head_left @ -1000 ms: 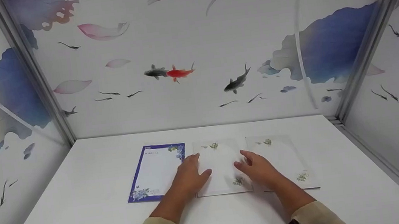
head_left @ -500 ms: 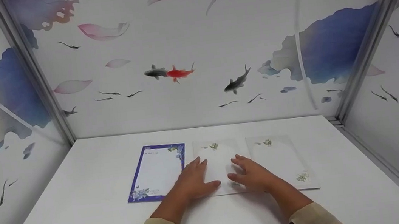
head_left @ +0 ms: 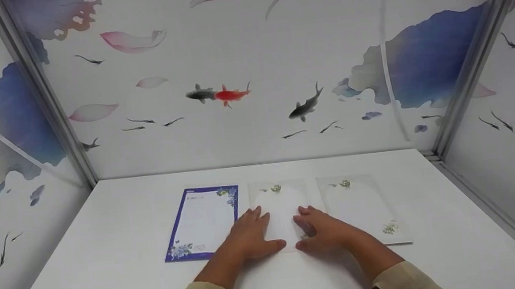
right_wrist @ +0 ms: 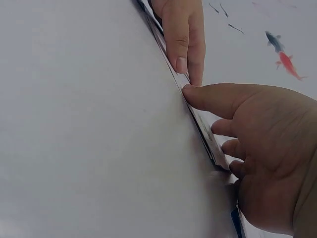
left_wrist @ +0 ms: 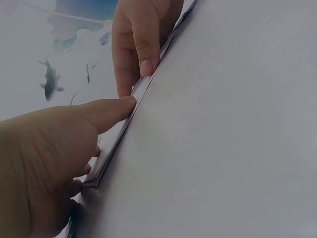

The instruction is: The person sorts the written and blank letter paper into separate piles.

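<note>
Three thin notepads lie in a row on the white table. On the middle notepad, pale with small printed flowers, both hands rest from either side. The left hand has its fingers spread along the left side and its thumb at the near edge. Mirroring it, the right hand lies along the right side, its thumb also by that edge. In the left wrist view, the left thumb touches the top of the edge, whose layers show. The right thumb does likewise in the right wrist view. Parts of the side edges are hidden.
A notepad with a purple border lies to the left, partly under the left forearm. Another pale notepad lies to the right. The white table is enclosed by printed panels at the back and sides.
Both hands have come nearer to each other and towards the body, down onto the middle notepad. Their thumbs have moved to its near edge. The notepads look unmoved.
</note>
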Demonstrator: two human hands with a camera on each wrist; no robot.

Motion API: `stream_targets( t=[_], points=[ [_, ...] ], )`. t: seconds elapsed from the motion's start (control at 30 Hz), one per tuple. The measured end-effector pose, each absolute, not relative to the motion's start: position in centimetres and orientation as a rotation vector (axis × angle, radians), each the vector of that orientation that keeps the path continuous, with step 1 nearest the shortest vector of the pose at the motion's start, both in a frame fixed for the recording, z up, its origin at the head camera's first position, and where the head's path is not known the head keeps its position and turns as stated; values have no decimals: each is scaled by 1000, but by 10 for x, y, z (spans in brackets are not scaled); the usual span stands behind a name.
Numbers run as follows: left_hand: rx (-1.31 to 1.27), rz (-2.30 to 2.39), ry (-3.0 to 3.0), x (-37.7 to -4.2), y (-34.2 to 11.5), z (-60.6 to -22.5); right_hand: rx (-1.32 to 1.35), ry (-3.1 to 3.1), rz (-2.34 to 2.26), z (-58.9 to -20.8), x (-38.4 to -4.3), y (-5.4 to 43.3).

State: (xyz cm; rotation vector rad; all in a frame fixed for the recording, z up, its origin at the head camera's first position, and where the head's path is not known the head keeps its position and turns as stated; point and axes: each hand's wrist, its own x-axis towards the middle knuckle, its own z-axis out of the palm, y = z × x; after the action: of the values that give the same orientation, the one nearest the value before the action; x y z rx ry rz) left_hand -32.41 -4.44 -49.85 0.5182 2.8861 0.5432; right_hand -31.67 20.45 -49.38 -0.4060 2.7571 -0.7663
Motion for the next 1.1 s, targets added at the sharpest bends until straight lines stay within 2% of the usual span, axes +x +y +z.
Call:
stream_targets(
  t=[0.67, 1.1],
  points=[
    [502, 551, 2925, -324, -44, -494, -388, 2814, -824, -491, -317, 206],
    [415, 730, 3025, -330, -42, -495, -233, 2976, -913, -491, -317, 205]
  ],
)
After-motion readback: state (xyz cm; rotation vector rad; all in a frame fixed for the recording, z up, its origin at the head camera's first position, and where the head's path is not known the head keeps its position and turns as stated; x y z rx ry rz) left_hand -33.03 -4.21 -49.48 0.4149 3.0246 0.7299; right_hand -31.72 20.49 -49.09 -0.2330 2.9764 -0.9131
